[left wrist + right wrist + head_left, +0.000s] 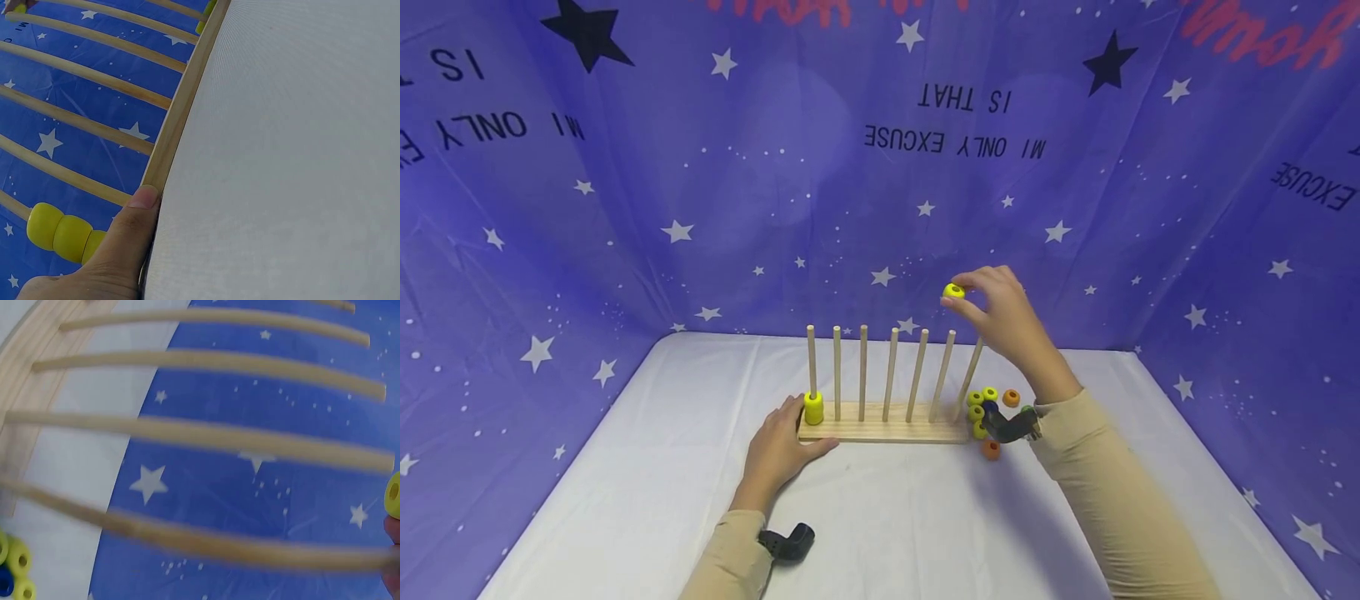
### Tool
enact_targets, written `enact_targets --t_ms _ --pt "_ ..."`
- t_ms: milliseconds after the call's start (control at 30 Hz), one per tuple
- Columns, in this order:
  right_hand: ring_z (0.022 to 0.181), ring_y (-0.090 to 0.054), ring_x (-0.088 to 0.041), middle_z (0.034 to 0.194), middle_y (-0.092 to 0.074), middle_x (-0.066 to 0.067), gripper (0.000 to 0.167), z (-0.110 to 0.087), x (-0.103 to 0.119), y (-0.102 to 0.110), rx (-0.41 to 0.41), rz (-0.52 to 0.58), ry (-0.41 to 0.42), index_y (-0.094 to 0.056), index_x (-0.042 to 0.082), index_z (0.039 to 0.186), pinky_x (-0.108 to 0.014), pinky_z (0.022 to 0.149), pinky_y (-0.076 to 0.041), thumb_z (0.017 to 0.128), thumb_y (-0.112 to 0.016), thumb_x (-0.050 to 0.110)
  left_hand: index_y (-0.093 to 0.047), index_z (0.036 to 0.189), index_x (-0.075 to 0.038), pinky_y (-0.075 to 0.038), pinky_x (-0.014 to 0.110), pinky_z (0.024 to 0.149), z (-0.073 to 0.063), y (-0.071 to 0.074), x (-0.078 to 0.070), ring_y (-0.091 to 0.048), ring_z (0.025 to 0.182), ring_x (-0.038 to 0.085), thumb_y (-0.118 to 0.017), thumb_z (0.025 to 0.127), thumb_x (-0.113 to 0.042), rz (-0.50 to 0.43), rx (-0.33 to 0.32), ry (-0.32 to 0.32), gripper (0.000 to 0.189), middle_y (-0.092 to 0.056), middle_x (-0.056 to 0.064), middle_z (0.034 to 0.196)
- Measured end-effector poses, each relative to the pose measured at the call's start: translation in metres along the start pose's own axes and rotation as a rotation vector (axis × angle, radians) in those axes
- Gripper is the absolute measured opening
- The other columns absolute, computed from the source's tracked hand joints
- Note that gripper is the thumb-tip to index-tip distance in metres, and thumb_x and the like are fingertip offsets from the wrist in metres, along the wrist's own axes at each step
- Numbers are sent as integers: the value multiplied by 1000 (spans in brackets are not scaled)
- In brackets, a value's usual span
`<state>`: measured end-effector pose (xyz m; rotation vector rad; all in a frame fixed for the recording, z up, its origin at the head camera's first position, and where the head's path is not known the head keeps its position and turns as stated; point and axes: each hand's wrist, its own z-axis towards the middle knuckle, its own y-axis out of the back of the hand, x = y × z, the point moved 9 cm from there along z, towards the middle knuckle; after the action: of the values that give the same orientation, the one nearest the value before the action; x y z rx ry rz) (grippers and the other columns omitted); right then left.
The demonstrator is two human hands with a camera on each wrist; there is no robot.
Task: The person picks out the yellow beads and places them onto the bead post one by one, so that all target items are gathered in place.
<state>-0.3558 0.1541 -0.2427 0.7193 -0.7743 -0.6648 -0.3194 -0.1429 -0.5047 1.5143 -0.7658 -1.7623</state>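
Note:
A wooden peg rack point(887, 429) stands on the white table, with a row of several upright pegs. Yellow beads point(813, 408) are stacked at the foot of its leftmost peg; three of them show in the left wrist view. My left hand point(781, 446) grips the left end of the base, its thumb point(128, 228) along the front edge. Up above the right-hand pegs, my right hand point(1000, 308) pinches one yellow bead point(953, 291) between thumb and fingers. That bead point(393, 495) shows at the right edge of the right wrist view, beside the peg tips.
Loose yellow beads point(975, 412), orange beads point(1011, 398) and a dark blue bead point(5, 581) lie by the rack's right end, partly hidden by the black wrist camera point(1011, 423). A blue star-printed cloth point(820, 192) hangs behind the table.

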Motion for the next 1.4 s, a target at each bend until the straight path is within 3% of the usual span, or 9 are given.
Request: enact_targets --t_ms 600,733,867,967,1400 --pt "106 -53 -24 104 -69 -4 29 22 88 -67 78 102 192 -70 8 109 -40 95 -47 91 -72 31 -41 150 -9 -36 59 114 -1 0 -1 -40 143 40 -78 72 -65 11 -3 -10 104 -44 17 154" --pt "106 -56 -22 101 -69 -3 32 26 109 -80 94 80 226 -71 7 110 -40 109 -43 91 -71 33 -42 150 -11 -37 59 114 -1 2 -2 -40 143 39 -79 71 -65 7 -8 -17 103 -45 16 153" --pt "104 -54 -19 104 -69 -1 35 28 127 -94 129 57 244 -71 8 113 -37 108 -43 92 -69 37 -43 149 -12 -39 60 112 -1 3 -2 -41 143 39 -78 71 -67 9 -16 -25 102 -46 16 153" --pt "102 -51 -17 107 -68 1 36 29 137 -103 165 47 246 -71 11 115 -32 93 -48 94 -66 39 -42 150 -12 -39 60 112 -1 2 -1 -41 143 38 -77 71 -68 12 -14 -30 103 -46 14 153" --pt "106 -51 -16 112 -68 1 38 26 145 -119 215 1 248 -69 12 121 -30 94 -50 94 -67 38 -44 148 -14 -40 60 112 0 3 -2 -40 144 37 -75 72 -69 4 -23 -51 99 -48 12 152"
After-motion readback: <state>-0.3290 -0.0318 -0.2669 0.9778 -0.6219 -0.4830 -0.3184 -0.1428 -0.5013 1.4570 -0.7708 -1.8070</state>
